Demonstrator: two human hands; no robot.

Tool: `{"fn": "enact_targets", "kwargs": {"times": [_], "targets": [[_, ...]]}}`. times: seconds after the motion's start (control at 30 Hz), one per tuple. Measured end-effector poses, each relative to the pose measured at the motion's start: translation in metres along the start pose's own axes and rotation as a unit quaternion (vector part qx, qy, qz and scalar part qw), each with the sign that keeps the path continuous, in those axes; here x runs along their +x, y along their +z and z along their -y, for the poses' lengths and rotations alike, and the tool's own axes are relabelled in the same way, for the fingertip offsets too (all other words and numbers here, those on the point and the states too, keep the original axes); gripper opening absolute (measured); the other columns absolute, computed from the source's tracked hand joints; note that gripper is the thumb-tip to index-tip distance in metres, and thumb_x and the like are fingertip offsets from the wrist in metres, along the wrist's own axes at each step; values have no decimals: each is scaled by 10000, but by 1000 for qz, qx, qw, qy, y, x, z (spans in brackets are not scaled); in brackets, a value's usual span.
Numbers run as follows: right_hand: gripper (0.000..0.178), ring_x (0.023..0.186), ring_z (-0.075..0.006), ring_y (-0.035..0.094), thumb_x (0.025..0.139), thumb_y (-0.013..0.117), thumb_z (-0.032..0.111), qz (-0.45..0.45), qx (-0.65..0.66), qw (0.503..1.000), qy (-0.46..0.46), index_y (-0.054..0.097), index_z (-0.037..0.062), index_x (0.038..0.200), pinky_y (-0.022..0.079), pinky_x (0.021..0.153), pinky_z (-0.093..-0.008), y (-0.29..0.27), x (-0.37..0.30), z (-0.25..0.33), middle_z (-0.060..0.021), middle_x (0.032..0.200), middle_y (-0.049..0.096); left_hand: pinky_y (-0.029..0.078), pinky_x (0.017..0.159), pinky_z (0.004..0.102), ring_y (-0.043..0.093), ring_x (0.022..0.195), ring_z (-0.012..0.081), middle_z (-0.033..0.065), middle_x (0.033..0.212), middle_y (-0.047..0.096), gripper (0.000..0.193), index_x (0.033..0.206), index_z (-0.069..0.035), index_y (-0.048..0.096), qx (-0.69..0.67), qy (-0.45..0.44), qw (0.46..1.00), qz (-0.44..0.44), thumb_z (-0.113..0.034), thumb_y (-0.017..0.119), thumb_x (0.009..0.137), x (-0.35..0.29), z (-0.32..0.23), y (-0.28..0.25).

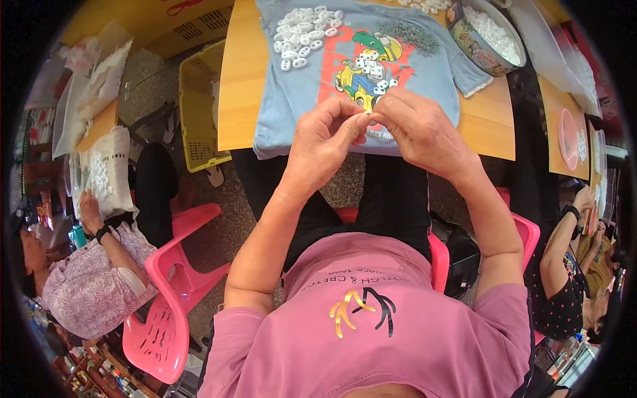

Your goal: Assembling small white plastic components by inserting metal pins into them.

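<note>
Above the near edge of a blue T-shirt spread on the table, my left hand and my right hand meet fingertip to fingertip. Both are closed in a pinch; what sits between the fingers is tiny and mostly hidden. Just beyond them, several small white pieces with dark holes lie on the shirt's cartoon print. A heap of white oval two-hole plastic pieces rests at the far left of the shirt. Toward the far right is a pile of thin dark-grey metal bits.
A round tin full of white pieces stands at the table's far right. On the floor to the left is a yellow crate. Pink chairs and seated people flank me, with white pieces before them.
</note>
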State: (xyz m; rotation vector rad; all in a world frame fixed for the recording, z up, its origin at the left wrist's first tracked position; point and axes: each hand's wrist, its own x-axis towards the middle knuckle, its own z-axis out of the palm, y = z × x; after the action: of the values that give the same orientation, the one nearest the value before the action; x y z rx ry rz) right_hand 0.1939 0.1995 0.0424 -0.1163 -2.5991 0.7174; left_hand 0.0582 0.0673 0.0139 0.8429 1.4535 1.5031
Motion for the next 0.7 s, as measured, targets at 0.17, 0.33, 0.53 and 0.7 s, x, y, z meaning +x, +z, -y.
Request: {"fn": "enact_targets", "kwargs": {"times": [0.17, 0.33, 0.53, 0.7], "targets": [[84, 665, -340, 531, 851, 614, 11, 1, 51, 999, 13, 538, -12, 823, 416, 578, -401, 11, 8, 2, -147, 729, 507, 485, 633, 227, 584, 701, 65, 15, 745, 631, 118, 938, 19, 614, -1, 32, 999, -19, -98, 630, 930, -5, 5, -8], [112, 651, -321, 526, 879, 604, 44, -24, 109, 994, 6, 536, -9, 808, 406, 571, -394, 36, 26, 1, -141, 717, 501, 489, 642, 226, 593, 708, 64, 16, 757, 637, 118, 946, 8, 626, -4, 10, 999, -45, -109, 629, 933, -10, 8, -34], [134, 751, -299, 598, 890, 613, 118, 11, 123, 992, 38, 623, -13, 917, 470, 671, -369, 52, 79, -27, -132, 793, 603, 486, 663, 230, 590, 706, 87, 32, 783, 630, 147, 959, 18, 632, -51, 30, 991, -116, -127, 630, 932, -15, 14, -68], [146, 838, -317, 637, 856, 641, 138, -24, -63, 997, 41, 675, 57, 973, 496, 727, -401, 83, 102, -49, -120, 887, 658, 488, 679, 239, 592, 724, 98, 40, 805, 629, 149, 966, 23, 625, -73, 46, 987, -133, -122, 628, 932, -19, 14, -81]]}}
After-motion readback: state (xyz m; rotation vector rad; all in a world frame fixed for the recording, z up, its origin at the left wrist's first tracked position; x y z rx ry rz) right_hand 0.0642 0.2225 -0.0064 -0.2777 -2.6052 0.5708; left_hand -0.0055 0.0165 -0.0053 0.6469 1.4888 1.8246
